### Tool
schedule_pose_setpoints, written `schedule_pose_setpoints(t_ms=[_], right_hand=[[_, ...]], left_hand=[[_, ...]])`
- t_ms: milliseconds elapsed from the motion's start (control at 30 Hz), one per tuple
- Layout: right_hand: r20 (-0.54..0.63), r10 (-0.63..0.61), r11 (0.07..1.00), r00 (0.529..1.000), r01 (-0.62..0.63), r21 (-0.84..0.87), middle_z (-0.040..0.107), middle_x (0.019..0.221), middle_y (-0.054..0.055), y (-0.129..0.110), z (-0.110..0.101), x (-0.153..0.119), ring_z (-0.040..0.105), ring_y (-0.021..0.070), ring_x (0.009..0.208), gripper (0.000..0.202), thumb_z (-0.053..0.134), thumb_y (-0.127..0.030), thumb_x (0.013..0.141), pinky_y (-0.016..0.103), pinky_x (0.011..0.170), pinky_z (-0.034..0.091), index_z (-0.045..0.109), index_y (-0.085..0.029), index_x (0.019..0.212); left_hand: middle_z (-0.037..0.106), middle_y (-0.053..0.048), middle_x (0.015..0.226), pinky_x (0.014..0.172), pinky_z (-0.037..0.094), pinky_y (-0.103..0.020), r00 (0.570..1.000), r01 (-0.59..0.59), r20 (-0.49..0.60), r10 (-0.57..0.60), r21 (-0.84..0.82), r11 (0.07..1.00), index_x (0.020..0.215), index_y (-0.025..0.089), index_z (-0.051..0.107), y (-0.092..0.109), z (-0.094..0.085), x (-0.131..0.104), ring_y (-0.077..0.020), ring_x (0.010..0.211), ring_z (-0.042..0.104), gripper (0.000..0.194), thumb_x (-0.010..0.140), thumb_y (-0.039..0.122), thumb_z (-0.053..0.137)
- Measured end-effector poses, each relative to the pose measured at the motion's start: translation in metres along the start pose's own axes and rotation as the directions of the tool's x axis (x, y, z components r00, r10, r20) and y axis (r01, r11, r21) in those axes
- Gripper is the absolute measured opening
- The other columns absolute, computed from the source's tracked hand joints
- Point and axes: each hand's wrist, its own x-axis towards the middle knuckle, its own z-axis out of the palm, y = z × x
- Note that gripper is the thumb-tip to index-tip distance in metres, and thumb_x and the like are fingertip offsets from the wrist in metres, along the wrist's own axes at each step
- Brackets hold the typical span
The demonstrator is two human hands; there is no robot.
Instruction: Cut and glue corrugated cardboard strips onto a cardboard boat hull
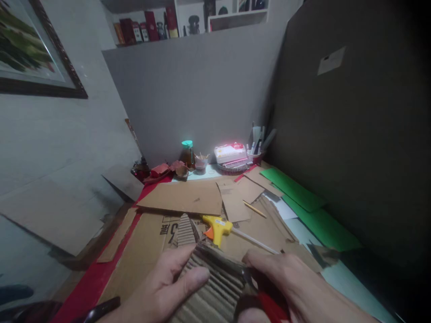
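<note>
Low in the head view, my left hand [177, 278] grips a piece of corrugated cardboard [212, 287] with its ridges showing, the thumb lying on top. My right hand [286, 278] is closed around red-handled scissors [274, 307], whose dark metal part meets the right edge of that cardboard. How far the blades reach is hidden. Just beyond my hands lies a yellow glue gun [218, 229] with an orange trigger and a glue stick [254, 240] at its rear. A smaller ridged cardboard strip [186, 231] is left of the glue gun.
Flat cardboard sheets [185, 197] cover the table, with a wooden stick [255, 209] on them. Green sheets [319, 224] lie along the right. At the back stand a bottle with a teal lid [187, 154], a tissue pack [230, 153] and a pen cup [256, 157].
</note>
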Motion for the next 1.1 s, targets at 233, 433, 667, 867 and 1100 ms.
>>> schedule_pose_setpoints(t_ms=[233,433,667,867,1100], right_hand=[[0.062,0.112,0.992,0.992,-0.108,-0.069,0.053,0.063,-0.003,-0.01,-0.007,0.004,0.048,0.0126,0.06,0.027,0.068,-0.042,0.079,0.021,0.051,0.033,0.057,-0.02,0.068],[0.035,0.167,0.971,0.985,-0.158,-0.181,0.058,0.067,0.001,0.0,-0.002,0.014,0.053,0.0174,0.064,0.03,0.063,-0.048,0.083,0.027,0.056,0.035,0.061,-0.02,0.072],[0.001,-0.013,0.991,1.0,0.013,-0.134,0.053,0.063,-0.001,-0.002,-0.013,0.055,0.046,0.0145,0.06,0.043,0.064,-0.06,0.08,0.026,0.055,0.034,0.058,-0.018,0.071],[-0.004,-0.015,0.983,1.0,0.014,-0.18,0.039,0.054,-0.006,-0.003,-0.009,0.065,0.038,0.0116,0.054,0.043,0.062,-0.055,0.084,0.025,0.051,0.029,0.051,-0.019,0.062],[0.029,0.007,0.984,1.0,-0.002,-0.179,0.048,0.061,-0.002,-0.002,-0.005,0.059,0.043,0.0154,0.06,0.046,0.059,-0.064,0.082,0.027,0.057,0.033,0.058,-0.019,0.072]], left_hand=[[0.073,-0.001,0.106,0.085,0.047,-0.03,1.0,0.003,-0.003,-0.003,-0.012,1.0,0.117,0.026,0.07,-0.004,0.0,0.001,-0.0193,0.093,0.063,0.028,0.096,0.034,0.054],[0.074,-0.001,0.107,0.088,0.047,-0.03,1.0,-0.004,-0.002,0.004,-0.062,0.998,0.115,0.026,0.071,-0.004,-0.007,0.011,-0.0187,0.096,0.064,0.026,0.095,0.03,0.055],[0.072,-0.004,0.115,0.093,0.045,-0.032,1.0,-0.03,-0.011,0.03,-0.085,0.996,0.12,0.023,0.069,0.002,-0.025,0.029,-0.0214,0.102,0.064,0.029,0.094,0.029,0.055],[0.072,-0.004,0.106,0.087,0.046,-0.031,0.999,0.026,-0.047,-0.027,-0.017,1.0,0.113,0.02,0.071,-0.001,-0.033,0.026,-0.0212,0.097,0.062,0.028,0.093,0.033,0.056],[0.072,-0.001,0.099,0.088,0.046,-0.031,0.998,0.047,-0.036,-0.046,0.033,0.998,0.108,0.021,0.072,-0.003,-0.032,0.025,-0.0214,0.096,0.062,0.025,0.093,0.035,0.057]])
